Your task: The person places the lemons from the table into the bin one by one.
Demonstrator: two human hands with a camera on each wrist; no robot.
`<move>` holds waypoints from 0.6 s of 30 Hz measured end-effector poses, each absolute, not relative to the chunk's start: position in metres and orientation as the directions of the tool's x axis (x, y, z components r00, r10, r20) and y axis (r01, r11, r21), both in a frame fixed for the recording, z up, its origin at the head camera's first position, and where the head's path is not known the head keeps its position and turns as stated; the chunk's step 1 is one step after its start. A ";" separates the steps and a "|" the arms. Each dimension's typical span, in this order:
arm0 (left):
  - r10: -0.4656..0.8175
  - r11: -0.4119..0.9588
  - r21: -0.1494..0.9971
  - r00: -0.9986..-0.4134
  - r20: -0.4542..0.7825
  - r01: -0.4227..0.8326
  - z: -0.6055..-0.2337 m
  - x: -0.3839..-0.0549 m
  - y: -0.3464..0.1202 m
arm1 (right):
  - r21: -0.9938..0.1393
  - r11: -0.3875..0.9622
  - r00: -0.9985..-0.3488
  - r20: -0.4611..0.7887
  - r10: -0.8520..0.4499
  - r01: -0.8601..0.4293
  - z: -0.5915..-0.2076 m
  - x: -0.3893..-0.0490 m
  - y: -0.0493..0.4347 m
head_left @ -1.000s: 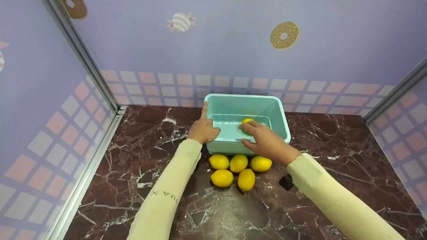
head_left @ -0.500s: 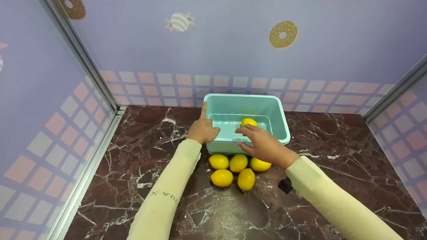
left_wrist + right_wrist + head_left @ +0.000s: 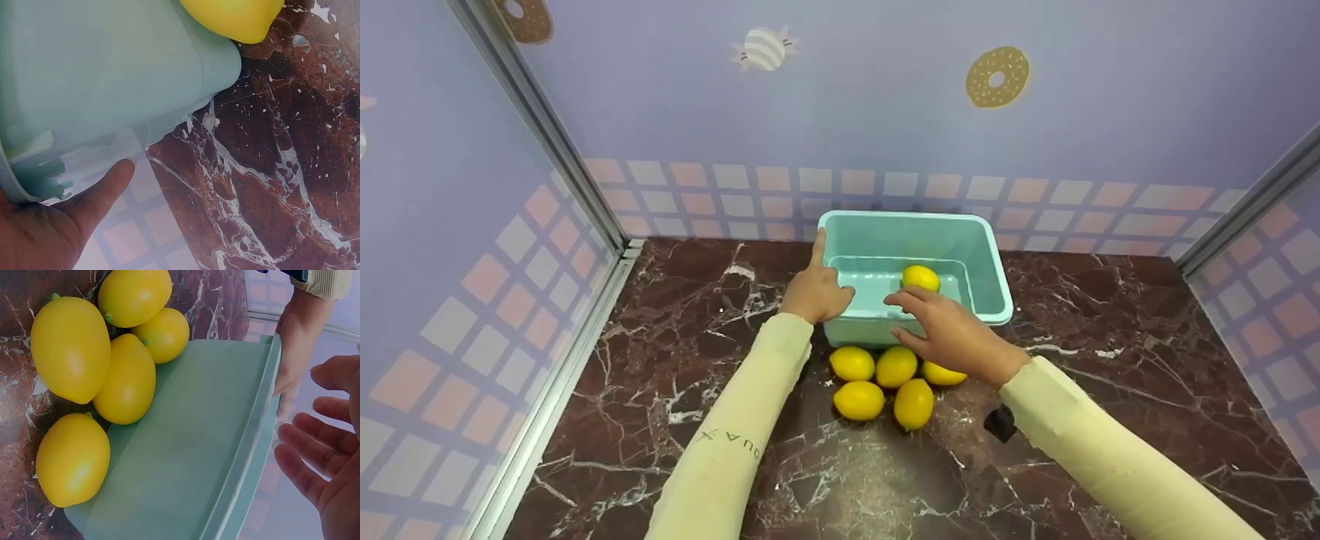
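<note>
Holding the bin [image 3: 877, 234] by its left rim, the left hand [image 3: 814, 292] lays its index finger straight along the edge. The right hand [image 3: 960, 337] hangs empty over the near rim, its fingers parted and loosely bent. One lemon [image 3: 921, 275] lies on the bin's floor, just beyond those fingers; five lemons [image 3: 896, 367] huddle before it on the tabletop [image 3: 855, 480].

Both arms [image 3: 1117, 450] reach forward in pale-yellow cloth sleeves [image 3: 724, 435], the left hand [image 3: 814, 294] pointing its index finger [image 3: 818, 253] straight ahead, thumb [image 3: 846, 293] toward the right hand [image 3: 951, 327], whose fingers [image 3: 913, 299] arch loosely, thumb parted below them.
</note>
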State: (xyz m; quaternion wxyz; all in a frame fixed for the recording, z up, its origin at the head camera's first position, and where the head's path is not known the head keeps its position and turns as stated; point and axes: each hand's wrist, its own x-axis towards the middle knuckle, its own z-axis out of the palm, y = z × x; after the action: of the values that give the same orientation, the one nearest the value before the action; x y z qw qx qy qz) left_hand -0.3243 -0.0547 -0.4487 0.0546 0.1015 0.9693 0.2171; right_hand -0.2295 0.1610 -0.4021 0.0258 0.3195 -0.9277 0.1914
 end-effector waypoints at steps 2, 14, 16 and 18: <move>0.222 0.883 0.434 -0.974 -0.053 0.178 -0.449 -0.324 -0.055 | -0.344 0.725 -0.798 0.161 -0.581 -0.597 -0.402 -0.229 0.161; 0.230 0.890 0.415 -0.972 -0.049 0.190 -0.450 -0.326 -0.055 | -0.355 0.715 -0.792 0.156 -0.590 -0.602 -0.403 -0.224 0.157; 0.231 0.891 0.412 -0.972 -0.054 0.188 -0.450 -0.326 -0.055 | -0.358 0.717 -0.795 0.155 -0.586 -0.598 -0.403 -0.223 0.156; 0.232 0.893 0.408 -0.971 -0.057 0.190 -0.450 -0.326 -0.055 | -0.356 0.722 -0.799 0.150 -0.583 -0.594 -0.403 -0.222 0.156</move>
State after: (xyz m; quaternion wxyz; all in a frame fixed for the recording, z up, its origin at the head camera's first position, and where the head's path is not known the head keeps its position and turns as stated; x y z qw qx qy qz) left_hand -0.3259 -0.0549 -0.4500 0.0521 0.1086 0.9716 0.2039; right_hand -0.2222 0.1558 -0.4034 0.0136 0.3171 -0.9278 0.1964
